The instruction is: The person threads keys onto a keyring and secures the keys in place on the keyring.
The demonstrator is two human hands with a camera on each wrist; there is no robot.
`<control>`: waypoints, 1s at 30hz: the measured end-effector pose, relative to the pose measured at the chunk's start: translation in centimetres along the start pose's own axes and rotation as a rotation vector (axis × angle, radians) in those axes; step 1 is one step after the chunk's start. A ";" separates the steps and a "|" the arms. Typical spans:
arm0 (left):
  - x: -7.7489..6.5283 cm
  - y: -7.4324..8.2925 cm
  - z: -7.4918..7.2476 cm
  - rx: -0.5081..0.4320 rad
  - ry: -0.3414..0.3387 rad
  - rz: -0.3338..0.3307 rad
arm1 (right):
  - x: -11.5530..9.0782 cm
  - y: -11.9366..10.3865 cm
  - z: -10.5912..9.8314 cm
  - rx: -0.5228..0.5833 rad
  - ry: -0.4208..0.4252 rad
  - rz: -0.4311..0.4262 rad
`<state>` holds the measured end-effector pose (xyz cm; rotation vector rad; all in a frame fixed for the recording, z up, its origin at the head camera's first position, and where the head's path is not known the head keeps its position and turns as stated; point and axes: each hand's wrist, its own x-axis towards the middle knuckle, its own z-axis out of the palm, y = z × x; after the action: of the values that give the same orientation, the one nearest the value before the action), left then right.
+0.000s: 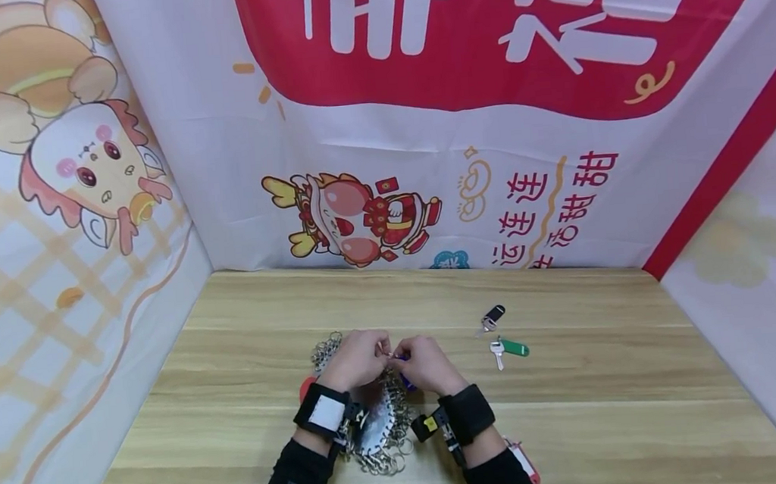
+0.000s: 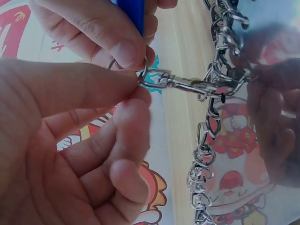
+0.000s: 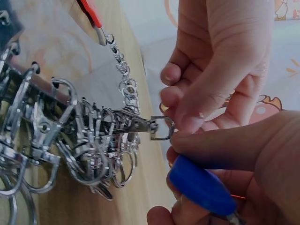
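Between my hands a shiny, mirror-like metal plate [image 1: 377, 417] has small swivel clasps and rings [image 3: 89, 140] crowded along its edge. One swivel clasp [image 2: 187, 84] sticks out from that edge, its end loop linked to a thin key ring [image 2: 144, 72]. My left hand [image 1: 355, 361] pinches this ring between thumb and forefinger. From the other side my right hand [image 1: 428, 364] pinches the ring too, thumb tip against the left fingertips. A blue key tag [image 3: 201, 185] lies against the right fingers, under the thumb. My fingertips hide part of the ring.
A red tag [image 3: 90, 11] hangs at the plate's far side. Toward the back right of the wooden table [image 1: 612, 391] lie a black key tag [image 1: 496, 314] and a green key tag [image 1: 514, 347] with a key [image 1: 498, 353]. Another red tag [image 1: 525, 465] shows beside my right forearm.
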<state>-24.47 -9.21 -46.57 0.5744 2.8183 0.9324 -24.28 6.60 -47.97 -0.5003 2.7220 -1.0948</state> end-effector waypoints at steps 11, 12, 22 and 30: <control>0.0 0.0 0.0 0.020 0.022 0.044 | -0.1 -0.2 0.0 -0.007 0.017 -0.029; 0.0 0.0 0.1 0.018 0.025 0.044 | -0.1 -0.2 0.0 -0.003 0.021 -0.027; -0.1 0.1 0.0 -0.010 0.008 0.012 | -0.1 -0.2 0.1 0.000 0.006 0.006; -0.2 0.2 0.1 -0.005 0.000 0.040 | -0.4 -0.2 0.1 -0.016 0.004 -0.006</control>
<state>-24.18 -9.09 -46.48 0.6318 2.8137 0.9464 -23.82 6.57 -47.92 -0.5097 2.7363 -1.0775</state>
